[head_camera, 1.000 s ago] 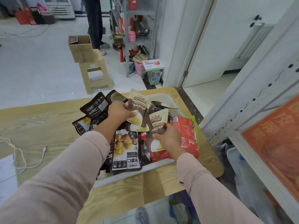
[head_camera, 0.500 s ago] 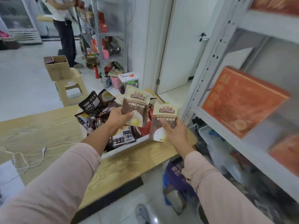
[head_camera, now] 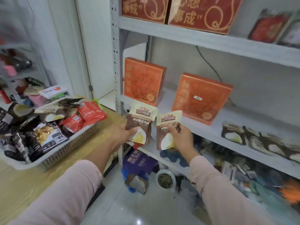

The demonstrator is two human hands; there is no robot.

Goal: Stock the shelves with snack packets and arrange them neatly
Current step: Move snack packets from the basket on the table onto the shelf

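Fingers (head_camera: 129, 129) of the left hand (head_camera: 121, 135) are closed on a brown-and-cream snack packet (head_camera: 140, 123), and those of the right hand (head_camera: 181, 138) pinch a second packet (head_camera: 167, 127) of the same kind, both held upright just in front of the near edge of the middle shelf (head_camera: 203, 127). A second ago both hands were still down in the basket (head_camera: 69, 146) on the desk (head_camera: 24, 184); half a second ago they had lifted the pair clear, and now the view has swung right to face the shelves. That suggests picking is done for this pair and placing is the step in hand.

On the middle shelf two orange boxes (head_camera: 144, 82) lean upright at the far left, with bare board in front of them. Further right, matching packets (head_camera: 259, 140) lie flat in a loose, blurred row, likely the spot these two belong. The basket, at the near left, is heaped with dark, red and cream packets, so much stocking probably remains.
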